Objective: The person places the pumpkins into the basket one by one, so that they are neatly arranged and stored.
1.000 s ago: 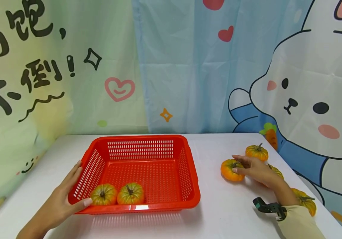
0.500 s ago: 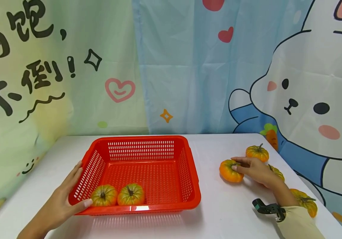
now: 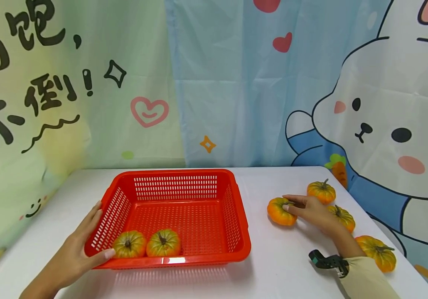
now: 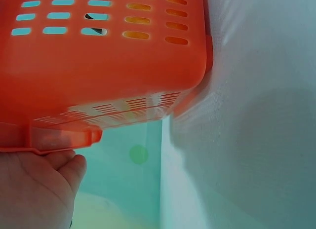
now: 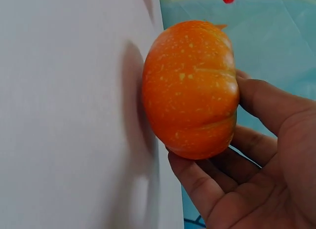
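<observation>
My right hand (image 3: 311, 210) pinches a small orange pumpkin (image 3: 280, 212) by its top, between thumb and fingers. In the right wrist view that pumpkin (image 5: 190, 91) is tilted on its side, close over the white table with its shadow beside it. My left hand (image 3: 75, 249) holds the front left corner of a red plastic basket (image 3: 178, 261), thumb over the rim and fingers along the left side. The left wrist view has part of the left hand (image 4: 37, 189) right under the basket's rim (image 4: 54, 137). Two yellow-green pumpkins (image 3: 129, 244) (image 3: 163, 243) sit side by side at the basket's front left.
Three more pumpkins stand along the table's right edge: one at the back (image 3: 321, 192), a middle one (image 3: 342, 217) and a front one (image 3: 377, 253) near the right sleeve (image 3: 369, 278). Behind the white table (image 3: 270, 270) hangs a printed curtain (image 3: 229, 104).
The right hand has moved a little left with the orange pumpkin, away from the pumpkins at the right edge, which show more now. The left hand and basket stay put.
</observation>
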{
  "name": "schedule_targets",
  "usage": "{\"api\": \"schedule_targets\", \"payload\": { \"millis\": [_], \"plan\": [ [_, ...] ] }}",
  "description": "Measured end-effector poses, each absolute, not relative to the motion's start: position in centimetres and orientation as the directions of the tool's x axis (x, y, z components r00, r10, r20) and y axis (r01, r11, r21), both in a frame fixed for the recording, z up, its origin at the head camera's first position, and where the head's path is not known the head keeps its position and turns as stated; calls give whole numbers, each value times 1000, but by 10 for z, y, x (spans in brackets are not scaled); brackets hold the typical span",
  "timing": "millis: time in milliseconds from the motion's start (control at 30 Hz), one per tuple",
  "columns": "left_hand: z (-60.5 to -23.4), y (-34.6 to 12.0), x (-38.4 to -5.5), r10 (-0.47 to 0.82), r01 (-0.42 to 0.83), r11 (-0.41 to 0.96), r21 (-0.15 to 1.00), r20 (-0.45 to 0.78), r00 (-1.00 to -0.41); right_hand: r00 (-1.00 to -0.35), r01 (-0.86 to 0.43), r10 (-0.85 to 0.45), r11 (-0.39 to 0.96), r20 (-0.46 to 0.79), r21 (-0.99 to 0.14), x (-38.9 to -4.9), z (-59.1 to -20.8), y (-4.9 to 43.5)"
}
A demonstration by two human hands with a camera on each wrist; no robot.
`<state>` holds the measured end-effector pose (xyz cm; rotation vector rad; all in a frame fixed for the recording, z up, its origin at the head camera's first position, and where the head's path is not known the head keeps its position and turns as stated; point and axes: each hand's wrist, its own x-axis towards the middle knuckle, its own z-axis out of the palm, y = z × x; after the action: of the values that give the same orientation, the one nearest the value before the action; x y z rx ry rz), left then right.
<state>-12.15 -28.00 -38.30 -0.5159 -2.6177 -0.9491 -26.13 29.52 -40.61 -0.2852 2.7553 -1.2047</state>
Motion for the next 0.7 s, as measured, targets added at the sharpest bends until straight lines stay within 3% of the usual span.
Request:
{"api": "schedule_targets", "payload": {
  "millis": [267,700],
  "plan": [
    [-382,-280,-123,220,401,732,551,366,-904,-960,-179,-278,608,3,-773,-260,-404,274],
    [-382,-282,-122,218,406,728,552,376,-901,-930,-235,-366,508,39,-829,-265,-370,251]
  ]
}}
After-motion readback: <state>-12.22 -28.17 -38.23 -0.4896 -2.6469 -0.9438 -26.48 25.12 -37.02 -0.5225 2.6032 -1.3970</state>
